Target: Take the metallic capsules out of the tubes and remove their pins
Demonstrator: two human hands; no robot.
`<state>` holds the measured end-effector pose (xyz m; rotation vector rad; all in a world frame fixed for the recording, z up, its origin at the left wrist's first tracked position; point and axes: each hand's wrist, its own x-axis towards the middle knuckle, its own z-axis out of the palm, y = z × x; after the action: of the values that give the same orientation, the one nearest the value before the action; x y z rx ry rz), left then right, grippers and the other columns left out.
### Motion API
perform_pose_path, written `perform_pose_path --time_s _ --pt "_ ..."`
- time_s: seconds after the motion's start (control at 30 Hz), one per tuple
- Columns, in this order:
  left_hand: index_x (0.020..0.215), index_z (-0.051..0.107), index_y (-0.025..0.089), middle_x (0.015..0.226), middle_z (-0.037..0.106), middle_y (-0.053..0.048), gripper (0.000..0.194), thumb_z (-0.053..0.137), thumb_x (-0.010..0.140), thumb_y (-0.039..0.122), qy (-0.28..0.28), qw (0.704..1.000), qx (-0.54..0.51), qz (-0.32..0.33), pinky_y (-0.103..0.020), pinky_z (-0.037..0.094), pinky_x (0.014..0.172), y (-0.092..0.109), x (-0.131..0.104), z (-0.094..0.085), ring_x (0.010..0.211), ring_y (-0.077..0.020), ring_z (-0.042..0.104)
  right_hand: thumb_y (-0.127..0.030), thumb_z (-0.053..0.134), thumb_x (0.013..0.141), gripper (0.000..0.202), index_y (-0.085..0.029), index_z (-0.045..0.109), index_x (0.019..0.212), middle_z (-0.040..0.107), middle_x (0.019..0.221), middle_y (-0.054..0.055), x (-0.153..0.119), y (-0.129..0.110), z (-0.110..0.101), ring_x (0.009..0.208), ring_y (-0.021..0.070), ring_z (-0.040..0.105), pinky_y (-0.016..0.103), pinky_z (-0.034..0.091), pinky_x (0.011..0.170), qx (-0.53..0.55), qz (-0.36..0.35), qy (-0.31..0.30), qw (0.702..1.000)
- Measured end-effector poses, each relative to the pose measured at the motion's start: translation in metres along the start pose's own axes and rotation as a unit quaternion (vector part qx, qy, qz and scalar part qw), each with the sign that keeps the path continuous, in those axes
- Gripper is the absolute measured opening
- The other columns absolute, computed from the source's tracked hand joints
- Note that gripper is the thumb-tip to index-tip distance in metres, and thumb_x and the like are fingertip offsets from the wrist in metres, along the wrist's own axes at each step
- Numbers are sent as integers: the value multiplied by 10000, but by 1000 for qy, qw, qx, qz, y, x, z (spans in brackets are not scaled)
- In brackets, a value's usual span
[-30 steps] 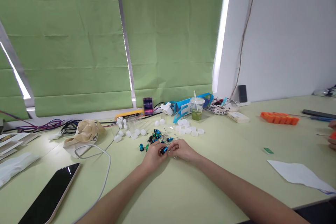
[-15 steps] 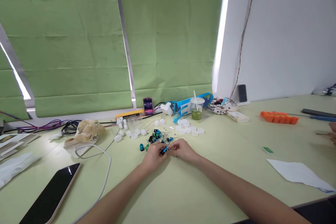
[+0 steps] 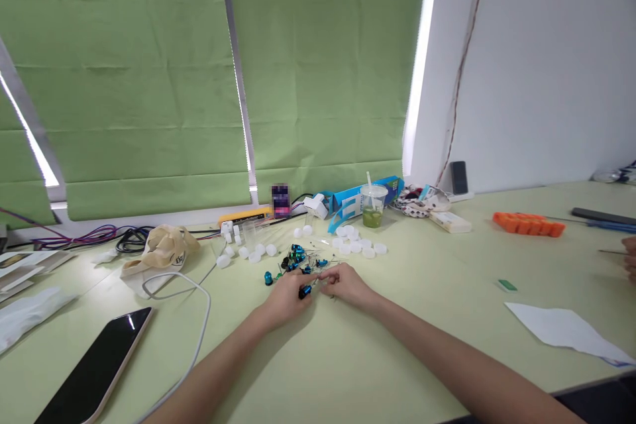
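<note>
My left hand (image 3: pixel 287 298) is closed around a small blue-and-black cylinder that looks like a capacitor (image 3: pixel 305 291), low over the table. Just to its right, my right hand (image 3: pixel 345 285) has thumb and forefinger pinched near the left fingertips. Thin wire leads show between the two hands, but what the right fingers grip is too small to make out. Behind the hands lies a loose pile of similar blue, black and green capacitors (image 3: pixel 297 250) with thin leads. One blue capacitor (image 3: pixel 268 278) stands apart, left of the pile.
White round caps (image 3: pixel 355 246) lie behind the pile on both sides. A drink cup (image 3: pixel 372 205) stands before a blue box (image 3: pixel 348 197). A phone (image 3: pixel 97 364), white cable (image 3: pixel 206 318) and cloth bag (image 3: pixel 161 252) lie left; an orange tray (image 3: pixel 528 224) and another person's hand (image 3: pixel 630 258) are right.
The capacitor in my left hand has shifted slightly left and down, and its body is turned differently. My left forefinger now stretches further toward the right fingertips. My right hand has barely moved.
</note>
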<state>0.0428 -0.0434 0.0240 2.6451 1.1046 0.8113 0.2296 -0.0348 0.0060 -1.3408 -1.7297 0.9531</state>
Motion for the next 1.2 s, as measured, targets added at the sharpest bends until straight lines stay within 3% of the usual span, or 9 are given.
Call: perform_pose_path --time_s 0.1,0.2,0.27,0.37,0.5,0.67,0.8,0.97,1.2 --pt "1055 636 239 691 616 -20 493 467 627 60 -11 1000 1 0 -213 354 549 -4 0 -2 654 -163 537 -177 639 550 276 -120 683 816 584 508 -18 1 1 0 492 107 509 186 361 468 1 11 10 1000" --pt "963 672 219 786 657 -28 412 504 610 88 15 999 -14 -33 -224 397 604 -12 2 -2 689 -163 562 -195 652 542 196 -115 677 719 610 548 9 2 4 1 527 117 537 189 386 485 9 16 31 999" --pt "887 688 214 820 668 -28 323 538 615 126 48 997 -27 -57 -231 414 638 -18 5 -4 708 -163 571 -203 657 542 162 -116 666 678 616 561 18 3 6 2 538 120 546 188 394 486 17 16 41 999" --pt "877 681 210 764 667 -14 248 562 660 224 99 988 -67 -95 -224 410 550 -29 10 -12 569 -127 529 -214 657 551 133 -123 650 648 609 552 17 3 8 2 521 117 544 187 394 471 28 15 36 999" --pt "887 636 192 754 642 -10 241 552 696 314 207 957 -143 -147 -217 407 508 -48 14 -27 503 -99 485 -222 654 564 117 -128 646 632 609 553 18 2 6 2 516 115 539 187 386 464 30 5 24 999" --pt "795 537 179 765 583 -4 150 518 665 250 266 926 -150 -221 -208 387 493 -80 10 -32 506 -89 480 -251 614 616 124 -132 649 608 601 551 19 0 5 2 510 103 512 186 367 463 8 -10 25 1000" --pt "682 495 183 682 544 7 65 502 618 186 244 931 -130 -238 -225 412 581 -93 6 -28 639 -131 525 -254 590 640 150 -130 630 564 573 505 12 -1 6 2 481 94 486 189 360 465 -5 -26 4 1000" --pt "583 477 181 582 536 19 41 516 589 168 156 945 -106 -267 -232 376 537 -97 4 -28 565 -135 502 -252 579 650 152 -131 625 570 568 503 8 -3 4 2 477 93 484 189 361 469 -10 -41 -11 999" --pt "561 452 182 560 531 9 185 464 715 284 80 956 -68 -276 -232 338 511 -93 5 -32 542 -141 499 -254 575 670 151 -137 638 598 594 557 17 -5 1 4 518 107 511 194 381 492 -57 -64 -5 996"
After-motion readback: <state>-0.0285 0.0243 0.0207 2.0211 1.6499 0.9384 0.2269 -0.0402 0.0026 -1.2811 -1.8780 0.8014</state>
